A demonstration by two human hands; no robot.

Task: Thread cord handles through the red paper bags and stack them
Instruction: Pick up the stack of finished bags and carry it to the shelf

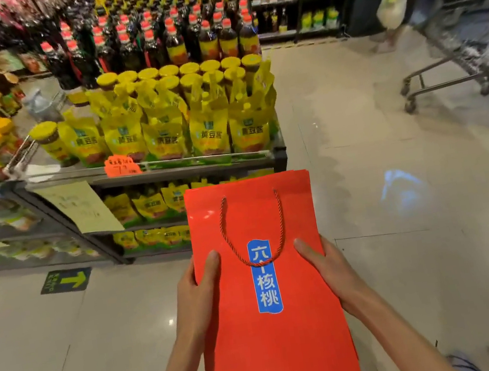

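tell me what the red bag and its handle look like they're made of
Red bag: looks like coated paper or thin card, smooth with a slight sheen; it lies flat with crisp edges and catches small highlights near the top.
Handle: seems to be twisted red cord, going by its spiral ridges; the fibre is unclear.

This is looking like a supermarket aisle. Display shelves (152,166) are holding yellow sauce pouches (166,133) and bottles (207,38). A shopping cart (458,61) is standing nearby.

"六个核桃" on the red paper bag's (275,322) blue label (265,276); "黄豆酱" on yellow pouches (163,133).
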